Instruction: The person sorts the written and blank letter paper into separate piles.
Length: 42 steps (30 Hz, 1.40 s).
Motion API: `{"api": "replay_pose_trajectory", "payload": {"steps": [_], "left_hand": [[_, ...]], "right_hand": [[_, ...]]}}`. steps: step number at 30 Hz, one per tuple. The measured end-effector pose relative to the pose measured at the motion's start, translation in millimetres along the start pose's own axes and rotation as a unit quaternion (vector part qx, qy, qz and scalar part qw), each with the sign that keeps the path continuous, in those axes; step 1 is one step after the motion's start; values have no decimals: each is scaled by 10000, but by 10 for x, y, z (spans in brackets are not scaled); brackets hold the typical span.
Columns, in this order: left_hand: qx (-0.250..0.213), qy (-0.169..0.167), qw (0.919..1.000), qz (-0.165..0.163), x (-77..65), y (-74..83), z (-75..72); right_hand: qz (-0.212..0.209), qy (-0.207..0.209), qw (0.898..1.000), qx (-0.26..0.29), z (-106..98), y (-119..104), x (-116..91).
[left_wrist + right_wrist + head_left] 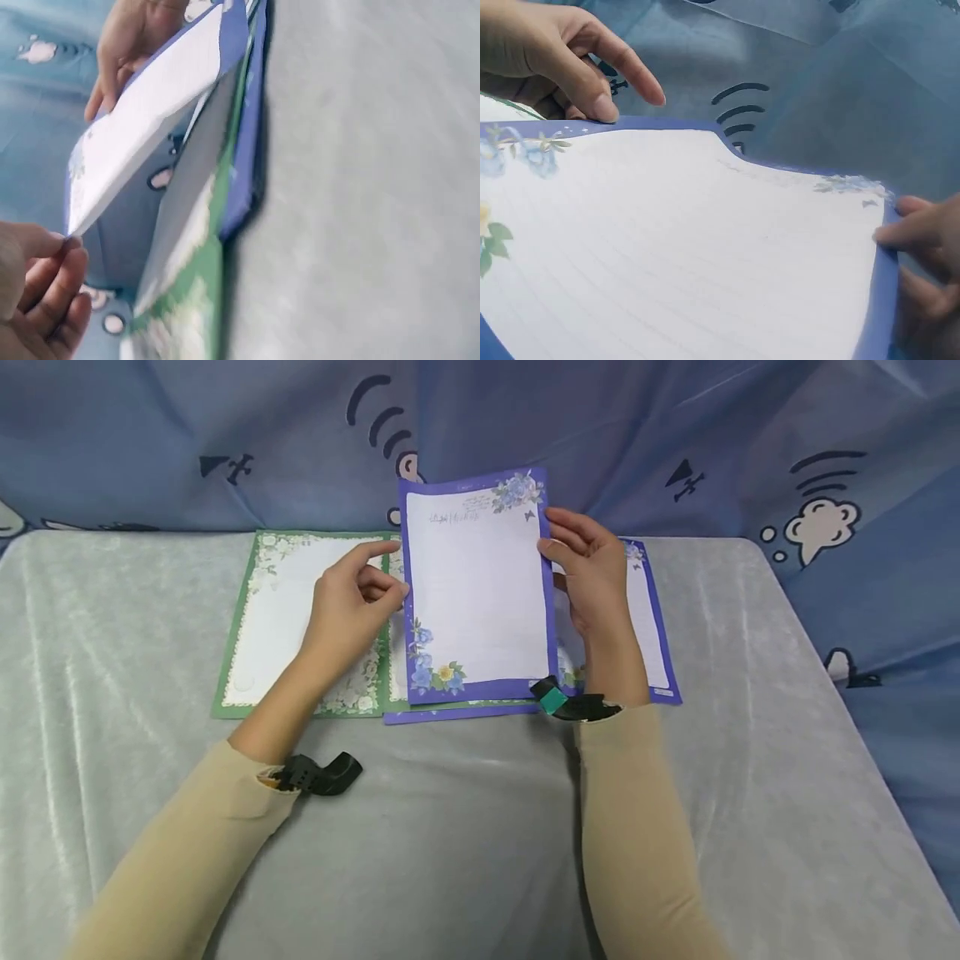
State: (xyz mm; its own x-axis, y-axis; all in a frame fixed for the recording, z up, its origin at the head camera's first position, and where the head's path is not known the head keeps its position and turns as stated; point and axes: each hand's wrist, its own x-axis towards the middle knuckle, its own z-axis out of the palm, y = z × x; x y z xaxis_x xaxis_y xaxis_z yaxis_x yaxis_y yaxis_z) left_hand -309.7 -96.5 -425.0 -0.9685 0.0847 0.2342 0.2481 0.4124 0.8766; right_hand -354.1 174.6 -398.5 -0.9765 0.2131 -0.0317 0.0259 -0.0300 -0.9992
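The left hand (pixel 347 599) and right hand (pixel 597 568) are pinching the purple-bordered sheet (pixel 477 589) at opposite edges — light, even tension should be keeping it uncreased.

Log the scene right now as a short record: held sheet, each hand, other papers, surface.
held sheet: purple border, blue flowers, lifted
left hand: pinches its left edge
right hand: grips its right edge, near the top
other papers: green-bordered paper at left, purple-bordered paper at right
surface: gray cloth
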Motion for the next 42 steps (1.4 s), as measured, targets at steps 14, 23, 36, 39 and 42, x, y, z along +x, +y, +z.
{"api": "replay_pose_trajectory", "payload": {"steps": [14, 23, 36, 39, 42], "left_hand": [[47, -202, 9998, 73, 317, 663, 418], [-475, -82, 9988, 32, 410, 841, 851], [53, -208, 9993, -321, 303, 799, 1415], [579, -322, 9967, -467, 249, 738, 1504], [1161, -364, 9912, -530, 221, 674, 1584]], "right_hand": [[-893, 930, 9907, -432, -410, -372, -52], [-414, 2130, 9652, -1459, -622, -433, -64], [300, 2670, 9247, -2699, -900, -128, 84], [326, 2581, 9178, -2999, -909, -26, 94], [142, 2509, 9117, -3251, -908, 70, 90]]}}
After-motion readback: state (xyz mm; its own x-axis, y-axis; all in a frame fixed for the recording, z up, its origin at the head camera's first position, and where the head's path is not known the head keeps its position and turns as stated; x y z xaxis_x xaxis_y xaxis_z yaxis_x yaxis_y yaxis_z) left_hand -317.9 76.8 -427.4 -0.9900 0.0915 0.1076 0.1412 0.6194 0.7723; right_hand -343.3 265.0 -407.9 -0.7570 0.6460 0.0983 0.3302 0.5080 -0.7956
